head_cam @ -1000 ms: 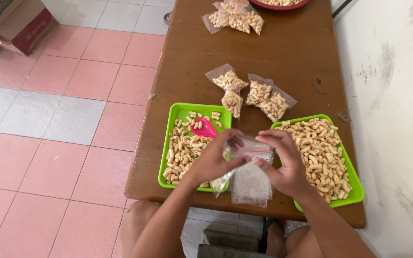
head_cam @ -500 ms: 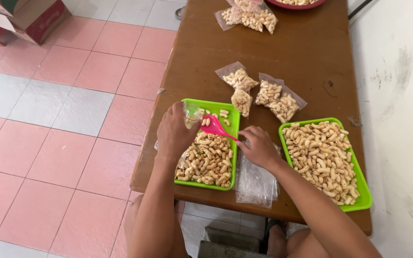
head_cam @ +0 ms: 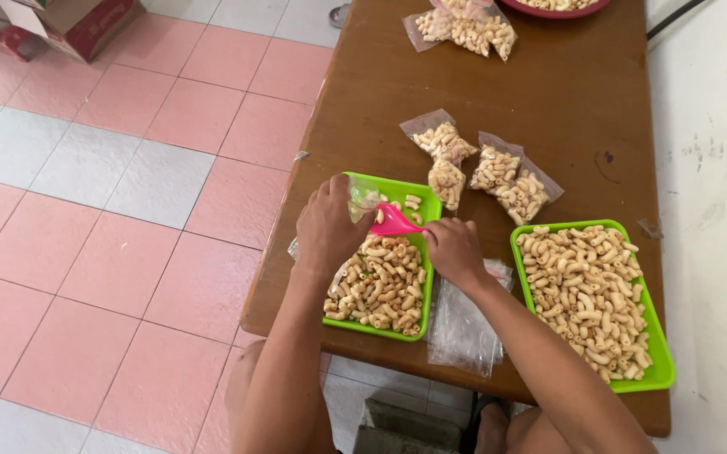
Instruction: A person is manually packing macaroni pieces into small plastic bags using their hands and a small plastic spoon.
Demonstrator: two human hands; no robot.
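- While the left hand pinches a thin clear bag open over the near tray, the right hand grips a pink scoop at its mouth
- The bag looks light, floppy and slippery; best held by its rim
- Two green trays; four filled bags mid-table

Two snack-filled trays, left tray and right tray, sit on the table, filled bags behind them.
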